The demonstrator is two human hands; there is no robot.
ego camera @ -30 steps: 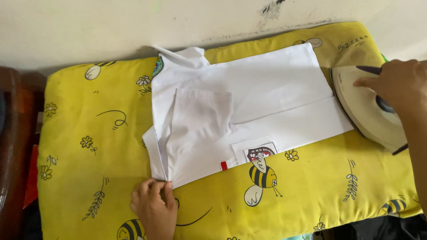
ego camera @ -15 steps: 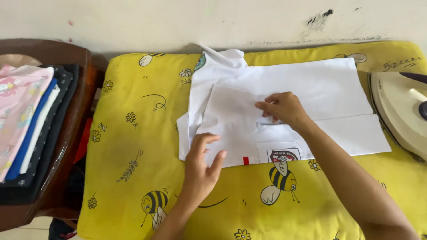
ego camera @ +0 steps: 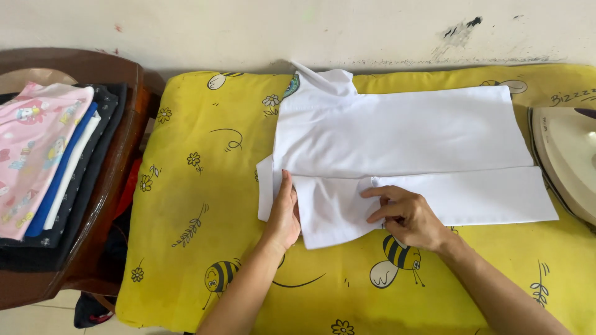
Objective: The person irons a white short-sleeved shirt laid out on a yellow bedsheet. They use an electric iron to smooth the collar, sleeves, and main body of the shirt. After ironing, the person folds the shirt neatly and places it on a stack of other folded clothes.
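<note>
A white cotton collared shirt (ego camera: 397, 149) lies flat across a yellow padded ironing cushion printed with bees and flowers (ego camera: 198, 205), its collar pointing toward twelve o'clock against the wall and its body stretched toward three o'clock; spread this way the cloth stays smooth and its edges can be lined up. A sleeve panel is folded in over the lower part of the shirt, and both hands rest on that fold. The left hand (ego camera: 284, 214) lies open and edge-on, fingers straight, pressed along the vertical crease at the shirt's nine o'clock side, seemingly to pin the fold line in place. The right hand (ego camera: 406, 214) sits at the shirt's six o'clock edge with fingers bent and fingertips pressing on the folded panel; it grips nothing, it only holds the fabric down. The shirt thus lies directly under both hands, extending from them toward twelve and three o'clock. A cream-coloured electric iron (ego camera: 568, 161) is parked at the cushion's three o'clock end, just beside the shirt's hem and well apart from either hand, probably kept out of the way. At nine o'clock, a dark wooden chair (ego camera: 118, 155) carries a stack of folded clothes, pink on top (ego camera: 37, 149).
</note>
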